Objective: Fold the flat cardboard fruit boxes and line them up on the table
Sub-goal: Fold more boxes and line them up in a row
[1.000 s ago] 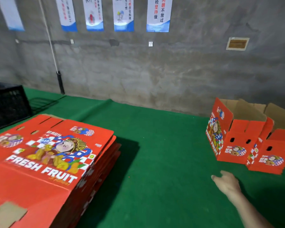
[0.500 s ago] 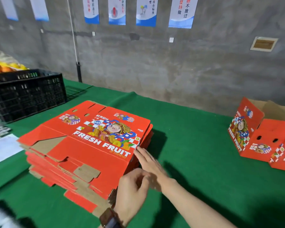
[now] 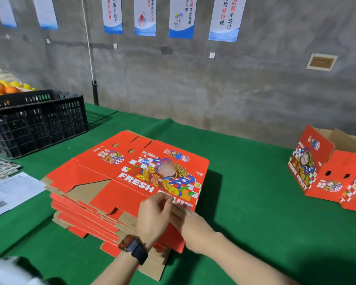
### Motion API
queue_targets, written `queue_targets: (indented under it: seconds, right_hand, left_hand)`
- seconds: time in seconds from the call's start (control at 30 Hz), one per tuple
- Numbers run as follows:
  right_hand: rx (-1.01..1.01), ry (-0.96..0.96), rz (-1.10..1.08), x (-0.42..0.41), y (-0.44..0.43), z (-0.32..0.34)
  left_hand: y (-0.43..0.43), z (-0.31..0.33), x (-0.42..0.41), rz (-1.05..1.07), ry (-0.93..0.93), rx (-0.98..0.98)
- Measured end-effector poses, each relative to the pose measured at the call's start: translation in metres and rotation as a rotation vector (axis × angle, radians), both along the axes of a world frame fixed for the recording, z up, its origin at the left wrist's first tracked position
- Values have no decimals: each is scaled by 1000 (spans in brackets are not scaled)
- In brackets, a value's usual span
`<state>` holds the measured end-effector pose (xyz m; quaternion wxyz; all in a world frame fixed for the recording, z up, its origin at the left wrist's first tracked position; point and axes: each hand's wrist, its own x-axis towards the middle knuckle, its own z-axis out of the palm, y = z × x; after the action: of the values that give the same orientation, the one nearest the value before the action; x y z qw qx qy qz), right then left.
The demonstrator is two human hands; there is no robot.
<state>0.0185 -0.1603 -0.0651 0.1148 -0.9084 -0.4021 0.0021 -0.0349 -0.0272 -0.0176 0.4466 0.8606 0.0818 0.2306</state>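
Reaching into the lower centre of the frame, a person's left hand and right hand meet at the near right edge of the top sheet on a stack of flat red boxes, mid-frame on the green table. The left fingers are curled at that edge and the right ones seem to lie along it, but blur hides whether either hand actually has hold of the cardboard. Folded boxes stand at the right edge of the frame, well apart from the stack, so most of the job looks undone.

The main risk is picking up more than one sheet. The flats lie tight together with ragged, offset flaps, and a finger slid too deep would likely lift two. A pull from this one corner alone could also drag the sheets beneath sideways and skew the pile toward the bottom of the frame, where its lowest flaps jut out. Lifted by a corner, the wide sheet may sag and crease off its score lines. A broad swing left could catch the papers or the black crate at upper left.
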Motion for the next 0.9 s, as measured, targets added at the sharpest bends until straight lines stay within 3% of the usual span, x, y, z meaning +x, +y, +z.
queue_targets:
  seconds: [0.1, 0.17, 0.27, 0.4, 0.5, 0.63, 0.73, 0.83, 0.9]
  right_hand:
    - [-149, 20, 39, 0, -31, 11]
    - [-115, 45, -30, 1, -47, 19]
    - [117, 87, -146, 5, -72, 33]
    - [584, 145, -359, 7, -109, 63]
    - [787, 56, -476, 7, -136, 95]
    - [1015, -70, -612, 3, -185, 134]
    - [1183, -195, -678, -1, -222, 154]
    - [1400, -188, -701, -5, -251, 163]
    - [1485, -164, -711, -6, -269, 166]
  left_hand:
    - [7, 2, 10, -58, 72, 94]
    - [9, 6, 15, -114, 128, 175]
    - [6, 19, 20, -204, 60, 275]
    - [-4, 47, 20, -309, -143, 363]
    - [-27, 68, 17, -395, -330, 517]
    - [-65, 85, 8, -499, -601, 493]
    - [-85, 94, 9, -472, -577, 506]
    - [-105, 107, 15, -436, -564, 606]
    - [-117, 117, 16, -428, -634, 569]
